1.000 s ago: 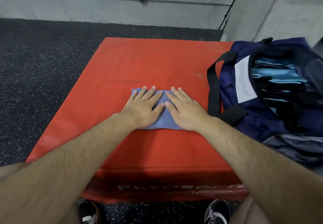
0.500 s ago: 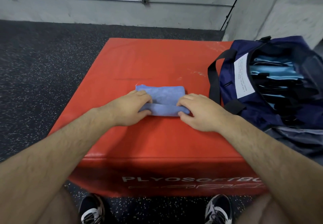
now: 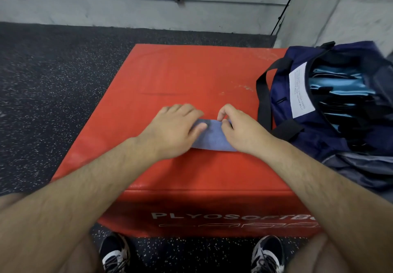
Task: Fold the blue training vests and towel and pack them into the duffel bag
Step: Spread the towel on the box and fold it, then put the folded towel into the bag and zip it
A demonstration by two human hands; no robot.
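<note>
Now, you've got the small blue cloth towel [image 3: 212, 139] on top of the red padded plyo box [image 3: 191, 74], near its middle, with both hands on it. Your left hand [image 3: 176, 128] has its fingers curled over the far edge and the thumb flat on the cloth. Your right hand [image 3: 241, 131] pinches that same far edge between thumb and forefinger — both clamped on the towel, as far as I can judge.

To fold it well, I'd move both ends together, lay edge on edge, then press the crease flat before lifting.

Its long axis runs left to right across you, parallel to the box's near edge. The right end points toward the open navy nylon duffel bag [image 3: 308, 136] — shiny light-blue vests [image 3: 340, 84] already lie inside.
</note>
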